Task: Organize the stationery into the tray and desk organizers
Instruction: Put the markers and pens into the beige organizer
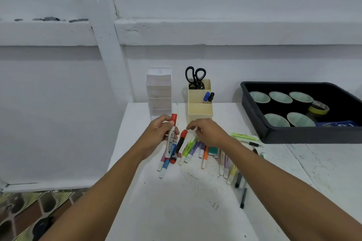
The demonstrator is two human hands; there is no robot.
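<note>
My left hand (159, 133) grips a white marker with a red cap (171, 137), held almost upright above the pile. My right hand (208, 130) hovers over the pile of pens and highlighters (188, 150), its fingertips pinching a thin white item. A second red-capped marker (181, 142) lies in the pile between my hands. Behind them stands a cream desk organizer (199, 107) holding black scissors (195, 77), a blue marker and a black marker (208, 98). A white tiered organizer (159, 92) stands to its left. A black tray (305, 133) sits at the right.
The tray holds several pale green paper cups (280, 97), a yellow tape roll (319, 107) and a blue item. More pens (242, 197) and pastel highlighters (230, 172) lie scattered on the white table (176, 211). The table's left edge drops to a patterned floor.
</note>
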